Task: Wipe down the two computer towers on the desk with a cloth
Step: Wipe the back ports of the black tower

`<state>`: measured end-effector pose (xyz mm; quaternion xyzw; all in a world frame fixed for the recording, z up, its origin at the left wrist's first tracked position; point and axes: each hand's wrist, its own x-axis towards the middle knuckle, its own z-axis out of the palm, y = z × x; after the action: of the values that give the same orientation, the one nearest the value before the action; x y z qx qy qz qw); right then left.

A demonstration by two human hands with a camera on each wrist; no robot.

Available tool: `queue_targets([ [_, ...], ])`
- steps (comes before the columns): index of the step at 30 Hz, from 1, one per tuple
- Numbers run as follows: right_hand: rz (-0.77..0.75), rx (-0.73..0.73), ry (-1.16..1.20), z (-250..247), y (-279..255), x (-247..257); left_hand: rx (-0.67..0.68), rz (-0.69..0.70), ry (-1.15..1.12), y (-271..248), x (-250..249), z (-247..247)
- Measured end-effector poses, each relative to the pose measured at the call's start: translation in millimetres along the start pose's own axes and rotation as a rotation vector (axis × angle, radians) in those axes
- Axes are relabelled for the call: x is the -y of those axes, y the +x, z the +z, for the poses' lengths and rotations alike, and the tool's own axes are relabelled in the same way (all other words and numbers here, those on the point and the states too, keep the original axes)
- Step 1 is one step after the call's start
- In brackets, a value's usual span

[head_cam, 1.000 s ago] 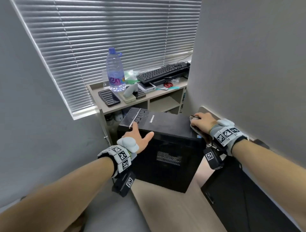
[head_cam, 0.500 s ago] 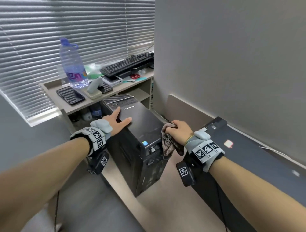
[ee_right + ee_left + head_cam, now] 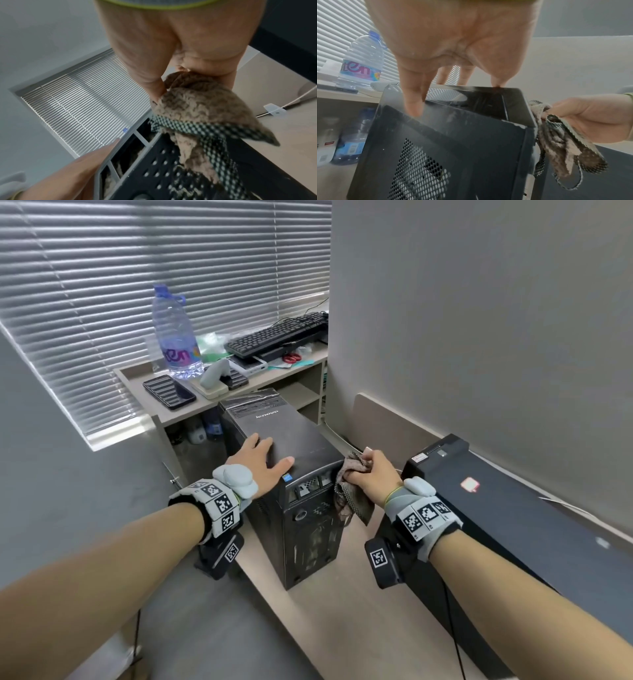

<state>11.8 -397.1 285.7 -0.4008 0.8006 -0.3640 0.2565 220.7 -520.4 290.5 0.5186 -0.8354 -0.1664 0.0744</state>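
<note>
A black Lenovo computer tower (image 3: 291, 446) stands upright on the beige desk (image 3: 342, 628), its dusty rear panel turned toward me. My left hand (image 3: 260, 457) lies flat on its top with straight fingers, the little finger over the left edge (image 3: 413, 106). My right hand (image 3: 371, 472) grips a brown patterned cloth (image 3: 352, 491) against the tower's upper right corner; the cloth (image 3: 559, 146) hangs down beside the case (image 3: 445, 148). A second black tower (image 3: 531, 529) lies along the wall at the right. In the right wrist view the cloth (image 3: 197, 111) drapes over the perforated rear panel (image 3: 163, 175).
A shelf unit (image 3: 212, 405) under the window blinds carries a large water bottle (image 3: 174, 337), a black keyboard (image 3: 277, 333), red scissors (image 3: 292, 357), a grey device on a stand (image 3: 214, 378) and a dark ribbed tray (image 3: 168, 392). Bottles (image 3: 205, 429) stand below. A grey wall (image 3: 479, 320) rises behind.
The tower has been turned so its rear panel faces me. My right hand with the cloth came from the top's far end to the upper right corner. The view panned.
</note>
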Motion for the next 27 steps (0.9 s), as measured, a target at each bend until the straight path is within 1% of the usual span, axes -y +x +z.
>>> queue_targets([
  [2, 0.074, -0.055, 0.022, -1, -4, -5, 0.007, 0.015, 0.003, -5, -2, 2],
  [6, 0.133, -0.072, 0.057, 1, -12, -16, -0.002, 0.047, 0.002, -15, -5, 8],
  [10, 0.113, -0.094, 0.098, 0, -15, -15, -0.031, 0.082, 0.067, -17, -12, 2],
  [13, 0.065, -0.116, 0.026, 2, -17, -12, -0.029, 0.091, 0.117, -17, -14, -1],
  [15, 0.030, -0.068, -0.094, 9, -19, -10, -0.034, 0.084, 0.113, -18, -12, 0],
  [17, 0.037, 0.028, -0.151, 22, -25, -8, -0.039, 0.075, 0.094, -19, -11, 1],
  [19, 0.062, 0.123, -0.121, 39, -32, -7, -0.044, 0.077, 0.086, -20, -12, 2],
  [21, 0.077, 0.174, -0.064, 51, -38, -6, -0.041, 0.081, 0.086, -21, -13, 0],
  [24, 0.111, 0.157, -0.051, 50, -36, -11, -0.039, 0.079, 0.092, -23, -13, -2],
  [27, 0.199, 0.078, -0.005, 40, -29, -17, -0.055, 0.087, 0.091, -23, -13, -1],
])
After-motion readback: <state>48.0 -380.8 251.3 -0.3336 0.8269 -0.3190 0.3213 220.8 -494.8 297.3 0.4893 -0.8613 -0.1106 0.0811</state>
